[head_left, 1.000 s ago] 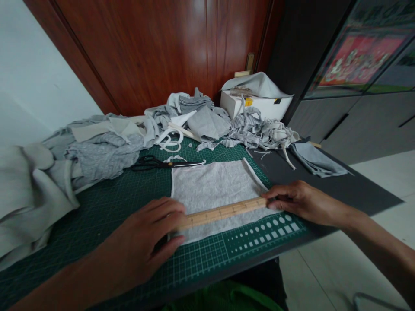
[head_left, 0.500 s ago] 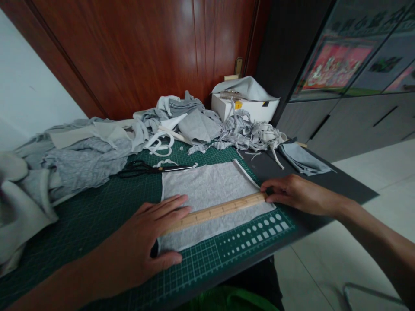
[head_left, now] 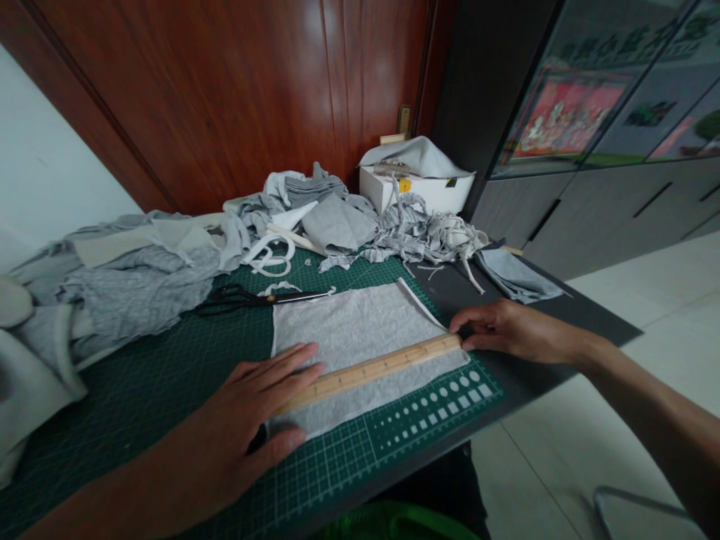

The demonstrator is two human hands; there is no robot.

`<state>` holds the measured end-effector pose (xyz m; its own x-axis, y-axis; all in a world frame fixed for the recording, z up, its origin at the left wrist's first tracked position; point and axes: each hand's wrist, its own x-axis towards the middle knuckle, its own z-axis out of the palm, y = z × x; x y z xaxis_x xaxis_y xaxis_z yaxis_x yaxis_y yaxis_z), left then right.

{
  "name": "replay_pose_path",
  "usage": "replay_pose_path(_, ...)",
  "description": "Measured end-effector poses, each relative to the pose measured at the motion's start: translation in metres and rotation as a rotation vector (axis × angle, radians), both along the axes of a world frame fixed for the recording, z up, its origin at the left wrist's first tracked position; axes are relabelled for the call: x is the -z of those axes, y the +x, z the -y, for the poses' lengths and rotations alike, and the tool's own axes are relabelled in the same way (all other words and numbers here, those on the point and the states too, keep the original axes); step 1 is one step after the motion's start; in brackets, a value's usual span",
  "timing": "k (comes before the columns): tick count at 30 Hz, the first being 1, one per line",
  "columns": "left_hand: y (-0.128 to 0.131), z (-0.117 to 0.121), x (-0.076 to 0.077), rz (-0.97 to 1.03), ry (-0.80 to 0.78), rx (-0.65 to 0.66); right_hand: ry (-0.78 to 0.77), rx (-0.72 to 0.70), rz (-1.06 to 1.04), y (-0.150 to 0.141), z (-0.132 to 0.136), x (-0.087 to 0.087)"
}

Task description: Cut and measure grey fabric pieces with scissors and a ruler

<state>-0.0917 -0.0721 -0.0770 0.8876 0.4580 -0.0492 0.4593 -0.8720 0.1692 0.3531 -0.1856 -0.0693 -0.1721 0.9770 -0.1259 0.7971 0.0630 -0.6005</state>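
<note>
A light grey piece of fabric (head_left: 343, 330) lies flat on the green cutting mat (head_left: 337, 472). Across it, at a slight slant, rests a wooden ruler (head_left: 374, 370). My left hand (head_left: 253, 412) lies open over the ruler's left end, fingers stretched out and pressing on ruler and cloth, with the thumb apart. At the fabric's right edge, my right hand (head_left: 500, 330) is closed, pinching the ruler's right end between thumb and fingers. Black-handled scissors (head_left: 241, 298) lie along the fabric's far left edge, blades toward the right.
Heaped grey cloth (head_left: 135, 277) runs along the left and back of the table. White looped handles (head_left: 273, 256) stick out beside it. Further right are tangled fabric strips (head_left: 427, 232), a white box (head_left: 416, 189) and folded grey cloth (head_left: 514, 276). The dark table edge (head_left: 613, 330) lies at right.
My left hand has flattened out, its fingers spreading over the ruler and cloth. My right hand keeps its pinch on the ruler's end. The whole view has shifted somewhat to the right.
</note>
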Motion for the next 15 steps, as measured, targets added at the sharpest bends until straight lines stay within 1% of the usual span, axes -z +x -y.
replay_pose_path(7,-0.002,0.002,0.004,0.034,0.039,-0.006,-0.044,0.020,-0.082,0.010,0.002,0.007)
replay_pose_path(15,-0.001,0.004,0.001,0.043,0.026,-0.023,-0.048,0.026,-0.069,0.012,0.002,0.007)
